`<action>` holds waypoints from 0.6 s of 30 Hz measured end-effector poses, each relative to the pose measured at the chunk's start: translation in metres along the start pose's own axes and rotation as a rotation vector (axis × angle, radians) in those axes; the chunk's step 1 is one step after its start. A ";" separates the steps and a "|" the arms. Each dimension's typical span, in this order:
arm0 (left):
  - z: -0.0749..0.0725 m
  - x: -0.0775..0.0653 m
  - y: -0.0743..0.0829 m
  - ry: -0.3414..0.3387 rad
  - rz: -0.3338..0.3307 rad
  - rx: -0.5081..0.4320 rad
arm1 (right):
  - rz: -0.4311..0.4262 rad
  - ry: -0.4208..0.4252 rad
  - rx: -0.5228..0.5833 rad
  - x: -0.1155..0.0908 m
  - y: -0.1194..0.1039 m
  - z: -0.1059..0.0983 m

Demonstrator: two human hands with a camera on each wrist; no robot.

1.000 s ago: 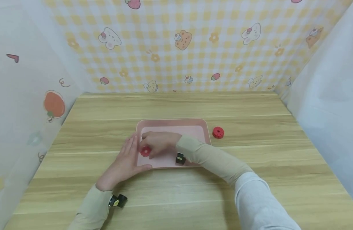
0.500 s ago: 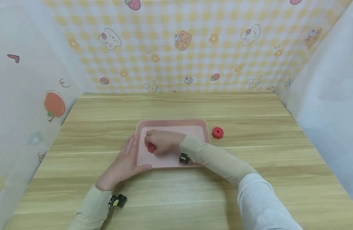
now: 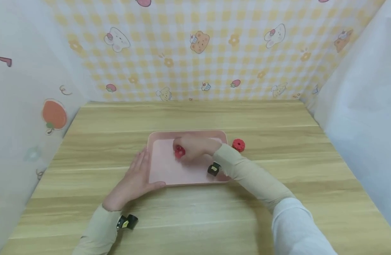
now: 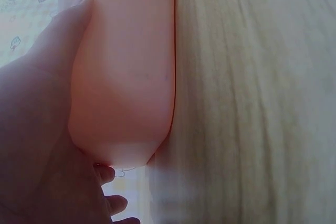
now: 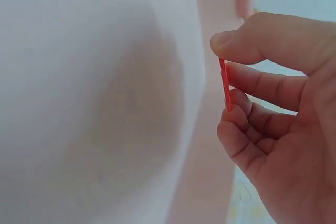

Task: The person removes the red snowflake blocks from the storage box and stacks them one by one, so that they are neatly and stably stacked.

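My right hand is over the shallow pink tray in the head view. Between thumb and fingers it pinches a thin red notched disc, which the right wrist view shows edge-on above the tray floor. My left hand rests against the tray's left end, fingers straight along the outer wall and thumb along the front rim. That same hand lies beside the pink tray wall in the left wrist view.
A thicker red notched piece with a dark centre hole lies on the wooden table, just right of the tray. Behind the table rises a yellow checked backdrop. White sheets hang on both sides.
My right hand has moved right and away from me with the red disc, from the tray's left end to nearer its middle. The left hand has stayed at the tray's left end.
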State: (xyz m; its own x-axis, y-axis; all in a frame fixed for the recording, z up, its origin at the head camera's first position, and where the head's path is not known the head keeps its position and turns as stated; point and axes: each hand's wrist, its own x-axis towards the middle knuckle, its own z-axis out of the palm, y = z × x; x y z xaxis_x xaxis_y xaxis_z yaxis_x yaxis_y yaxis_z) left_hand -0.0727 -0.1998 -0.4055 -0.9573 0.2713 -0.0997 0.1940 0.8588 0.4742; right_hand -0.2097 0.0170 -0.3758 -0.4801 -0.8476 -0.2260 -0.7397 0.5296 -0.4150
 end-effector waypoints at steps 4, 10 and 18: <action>0.001 0.002 -0.001 -0.007 0.002 0.012 | 0.053 0.059 0.014 -0.018 0.010 -0.008; 0.001 0.003 -0.002 -0.011 0.010 0.009 | 0.139 0.141 0.045 -0.046 0.024 -0.019; 0.001 0.001 -0.002 0.001 0.016 -0.007 | 0.207 0.273 0.030 -0.084 0.051 -0.033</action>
State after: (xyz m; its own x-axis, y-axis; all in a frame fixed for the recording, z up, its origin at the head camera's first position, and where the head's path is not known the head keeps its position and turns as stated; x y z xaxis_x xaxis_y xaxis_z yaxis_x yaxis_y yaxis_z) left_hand -0.0739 -0.2004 -0.4072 -0.9542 0.2849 -0.0910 0.2081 0.8511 0.4819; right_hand -0.2227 0.1168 -0.3491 -0.7300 -0.6803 -0.0654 -0.6014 0.6849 -0.4114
